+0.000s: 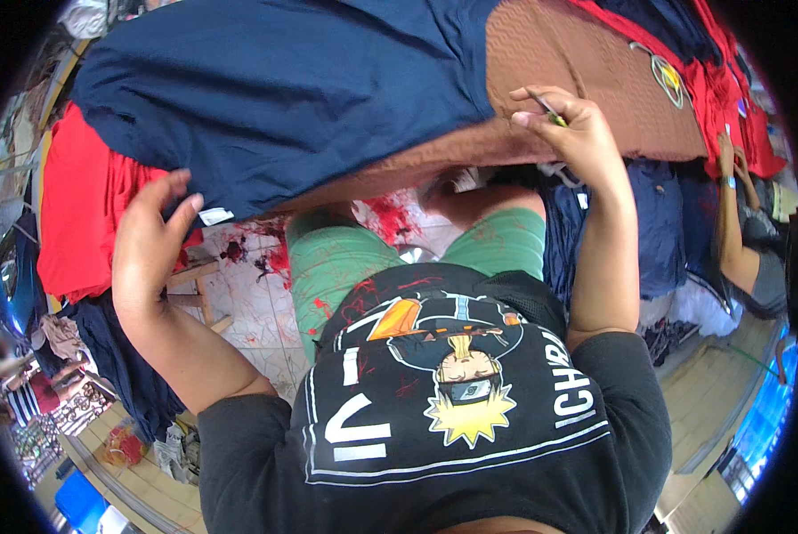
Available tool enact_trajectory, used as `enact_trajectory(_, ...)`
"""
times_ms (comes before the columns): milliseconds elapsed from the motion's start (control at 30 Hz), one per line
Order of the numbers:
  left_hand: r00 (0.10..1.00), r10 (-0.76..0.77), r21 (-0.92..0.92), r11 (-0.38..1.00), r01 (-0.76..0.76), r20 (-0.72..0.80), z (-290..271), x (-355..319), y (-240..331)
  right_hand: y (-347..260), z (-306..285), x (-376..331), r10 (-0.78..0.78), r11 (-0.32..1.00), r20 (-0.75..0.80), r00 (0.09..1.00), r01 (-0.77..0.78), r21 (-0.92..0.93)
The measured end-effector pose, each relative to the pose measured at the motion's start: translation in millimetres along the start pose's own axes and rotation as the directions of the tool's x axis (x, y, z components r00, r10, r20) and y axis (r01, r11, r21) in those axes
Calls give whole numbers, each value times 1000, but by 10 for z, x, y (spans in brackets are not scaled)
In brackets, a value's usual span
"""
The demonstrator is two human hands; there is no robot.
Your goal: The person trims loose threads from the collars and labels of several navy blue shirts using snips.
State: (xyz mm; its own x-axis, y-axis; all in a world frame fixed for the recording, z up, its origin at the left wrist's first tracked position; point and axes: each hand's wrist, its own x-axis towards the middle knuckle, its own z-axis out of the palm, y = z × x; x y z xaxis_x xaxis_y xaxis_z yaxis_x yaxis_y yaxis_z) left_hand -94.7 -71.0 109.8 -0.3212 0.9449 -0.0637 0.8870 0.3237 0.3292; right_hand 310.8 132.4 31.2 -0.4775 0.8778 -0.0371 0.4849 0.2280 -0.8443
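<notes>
Navy garment (283, 89): spread in folds over a brown textured cloth (550, 53); its near-left part hangs over the edge, and that weight could drag it toward the lap if unheld.
Snips' risk: the small snips (555, 117), apparently for thread, sit near the garment's right edge; a careless sweep could nick the fabric.
White label (215, 216): at the lower left hem, just beside the left thumb; it could be creased or caught there.
Left hand (154, 218): at the garment's lower left corner, thumb and forefinger apart; cannot tell whether it pinches fabric.
Right hand (575, 133): grasping the snips, just right of the garment's right edge, over the brown textured cloth.
Red garments (83, 214): piled beyond the left hand; loose folds could tangle with the navy hem.
Coiled cord (670, 82): farther right, well apart.
</notes>
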Motion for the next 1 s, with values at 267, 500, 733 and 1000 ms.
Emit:
enact_trajectory(267, 768, 582, -267, 721, -640, -269, 1055, 543, 1437, 84, -72, -104, -206, 975, -93, 974, 197, -99)
enact_trajectory(500, 728, 559, -248, 698, -671, -397, 1802, 837, 1793, 37, 581, -91, -311, 913, -261, 914, 211, -348)
enact_trajectory(733, 671, 656, -219, 639, -738, -345, 1950, 922, 1847, 156, 411, -100, -249, 953, -223, 942, 197, -231)
enact_trajectory(1000, 782, 580, -300, 722, -623, -228, 1860, 792, 1893, 20, 288, -98, -95, 936, -33, 995, 101, 338)
